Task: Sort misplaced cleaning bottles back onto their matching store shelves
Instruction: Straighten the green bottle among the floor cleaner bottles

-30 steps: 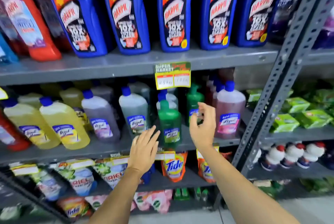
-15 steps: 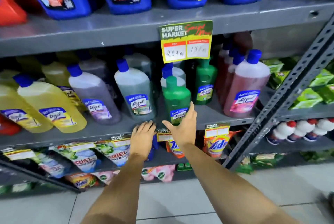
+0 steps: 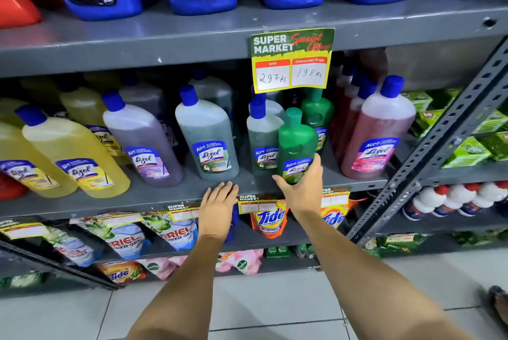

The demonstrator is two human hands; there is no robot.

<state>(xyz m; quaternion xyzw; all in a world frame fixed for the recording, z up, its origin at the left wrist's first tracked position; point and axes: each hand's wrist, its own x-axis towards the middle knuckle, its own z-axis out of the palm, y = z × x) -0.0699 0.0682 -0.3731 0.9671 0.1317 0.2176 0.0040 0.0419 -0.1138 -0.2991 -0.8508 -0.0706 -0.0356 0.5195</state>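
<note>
On the middle shelf (image 3: pixel 154 196), near its front lip, the small green bottle (image 3: pixel 295 147) stands upright among the Lizol cleaners, just beside a grey-green bottle (image 3: pixel 262 144) and in front of a second green bottle (image 3: pixel 317 111). The right hand (image 3: pixel 302 188) cups its lower front, thumb on one side of the label and fingers curling round the other — a loose wrap around the base, though how firmly it presses I cannot tell. The left hand (image 3: pixel 220 202) lies flat and spread on the shelf edge, holding nothing.

The risk, as I judge it, is tipping: the bottle is tall and narrow and gripped low, so a pull or push at the base could rock its top into the grey-green neighbour or under the hanging price card (image 3: pixel 291 60). The row is crowded, and a nudged bottle near the lip could slide off toward the floor.

Compared with half a second ago, the right hand has risen from below the bottle to close around its base, while the left has stayed on the shelf edge — and the view has drawn closer to the shelves
</note>
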